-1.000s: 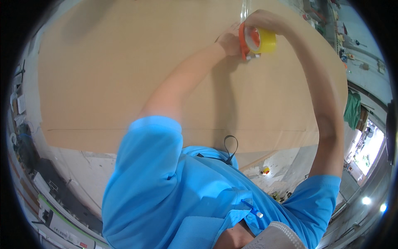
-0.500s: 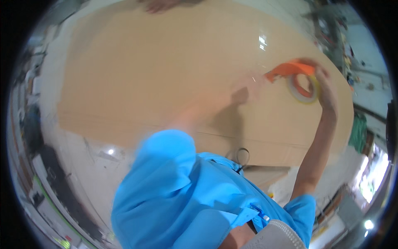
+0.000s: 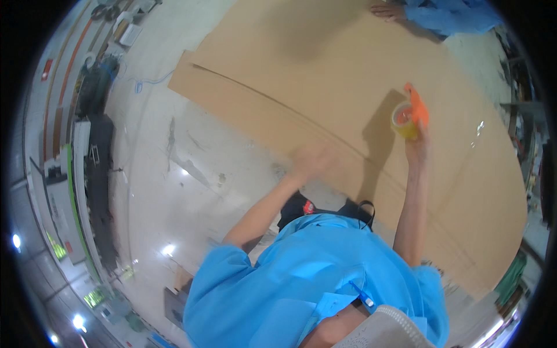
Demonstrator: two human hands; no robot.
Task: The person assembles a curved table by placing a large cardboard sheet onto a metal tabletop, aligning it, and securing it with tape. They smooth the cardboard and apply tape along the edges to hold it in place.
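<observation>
My right hand (image 3: 419,146) is raised above a large brown cardboard sheet (image 3: 325,87), its fingers closed round an orange tape dispenser (image 3: 420,110). On the dispenser sits a roll of clear yellowish tape (image 3: 404,129). Over the sheet's near edge, in front of my body, my left hand (image 3: 316,161) is smeared by motion, so its fingers cannot be made out. A fold line runs along the near side of the cardboard. Shiny marks like clear tape (image 3: 478,132) show on its right part.
At the far edge another person's hand (image 3: 389,11) rests on the cardboard beside a blue sleeve (image 3: 449,16). A pale, scuffed floor (image 3: 156,145) lies to the left. Dark equipment (image 3: 100,174) lines the left side, and a thin blue cord (image 3: 152,81) lies near the sheet's left corner.
My left hand has drawn back from beside the dispenser to the near edge. My right hand has shifted left, and the dispenser is now turned upright. The view has swung; more floor shows.
</observation>
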